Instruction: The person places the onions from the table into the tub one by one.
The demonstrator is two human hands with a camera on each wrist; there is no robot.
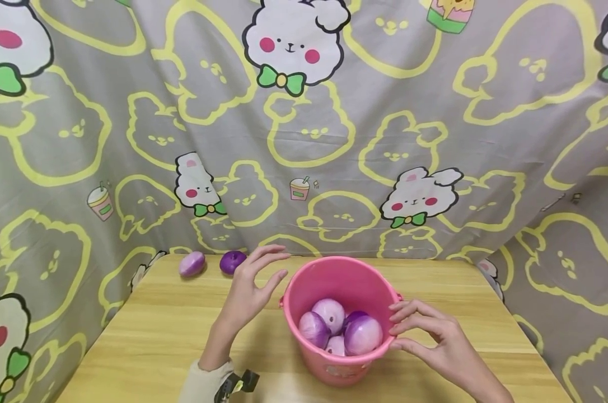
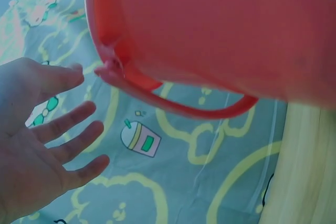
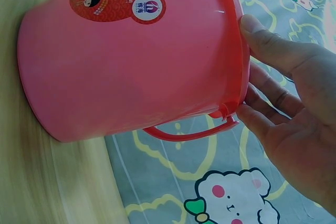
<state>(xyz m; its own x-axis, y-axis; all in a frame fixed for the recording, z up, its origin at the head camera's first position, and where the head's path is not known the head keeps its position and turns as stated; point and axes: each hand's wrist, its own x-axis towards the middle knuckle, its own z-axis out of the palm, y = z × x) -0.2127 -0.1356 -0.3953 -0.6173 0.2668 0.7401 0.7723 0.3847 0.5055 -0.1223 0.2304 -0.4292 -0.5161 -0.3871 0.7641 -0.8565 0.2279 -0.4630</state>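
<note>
A pink plastic bucket (image 1: 340, 270) stands on the wooden table (image 1: 173, 330) and holds several purple-and-white onions (image 1: 363, 334). My left hand (image 1: 253, 288) hovers open just left of the bucket, fingers spread and holding nothing. My right hand (image 1: 425, 333) rests its fingertips and thumb against the bucket's right rim. In the left wrist view the open left hand (image 2: 47, 145) is beside the bucket (image 2: 220, 30) and its lowered handle (image 2: 199, 109). In the right wrist view the right hand (image 3: 294, 108) touches the rim of the bucket (image 3: 131, 66) near the handle (image 3: 184, 135).
Two more onions lie at the table's back left: a pale purple one (image 1: 192, 263) and a dark purple one (image 1: 232, 261). A grey cloth with cartoon rabbits (image 1: 304, 140) hangs behind and around the table.
</note>
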